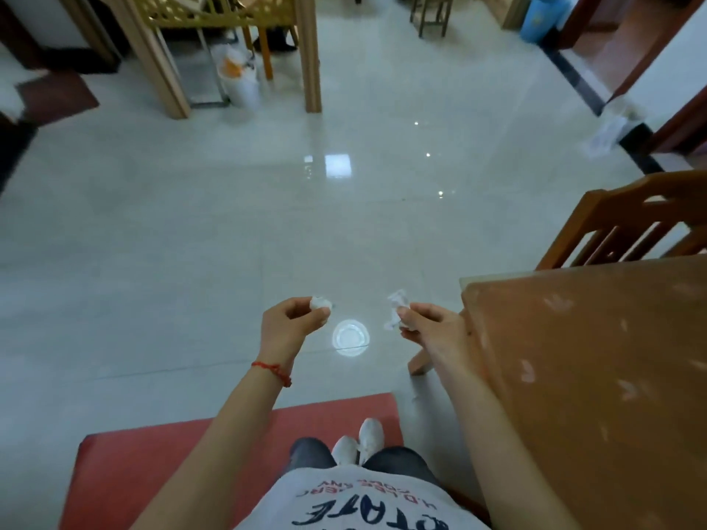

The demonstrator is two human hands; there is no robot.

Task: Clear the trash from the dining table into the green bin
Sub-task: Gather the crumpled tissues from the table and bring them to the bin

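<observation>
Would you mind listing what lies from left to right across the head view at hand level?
Left hand pinching a white scrap → round light reflection → right hand pinching a wrapper → table.

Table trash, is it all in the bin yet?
Not yet. The table part in view shows no trash. The left hand pinches one white scrap, and the right hand another. No green bin shows, so dropping them remains.
</observation>
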